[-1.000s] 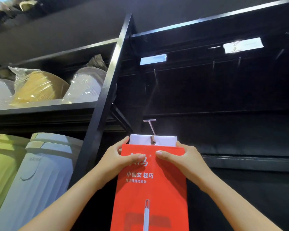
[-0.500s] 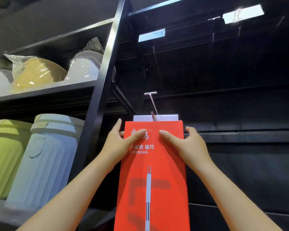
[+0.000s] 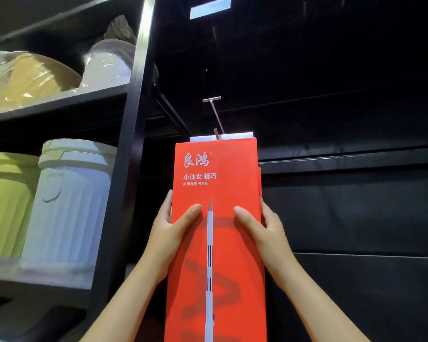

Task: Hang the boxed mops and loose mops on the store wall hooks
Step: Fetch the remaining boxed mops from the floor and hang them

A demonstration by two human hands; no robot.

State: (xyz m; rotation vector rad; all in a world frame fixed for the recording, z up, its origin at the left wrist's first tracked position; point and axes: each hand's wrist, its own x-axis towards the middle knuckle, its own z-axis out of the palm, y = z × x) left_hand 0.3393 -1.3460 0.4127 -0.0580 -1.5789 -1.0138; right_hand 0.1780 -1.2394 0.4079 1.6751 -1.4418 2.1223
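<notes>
A tall red mop box [image 3: 216, 183] with white lettering and a printed mop handle hangs upright against the dark wall. Its white top flap [image 3: 235, 136] sits on a metal wall hook [image 3: 215, 112] whose tip pokes up through the flap. My left hand [image 3: 169, 228] grips the box's left edge, thumb across the front. My right hand [image 3: 263, 229] grips the right edge the same way. A second red box edge shows just behind on the right.
A black shelf upright [image 3: 131, 134] stands just left of the box. Its shelves carry a pale blue bin [image 3: 69, 201], a green bin [image 3: 5, 203] and wrapped bowls [image 3: 32, 75]. Dark wall panels with rails [image 3: 344, 159] stretch to the right.
Both hands have slid down from the box's top edge to lower on its sides. The view has tilted so the box and hook sit higher and closer.
</notes>
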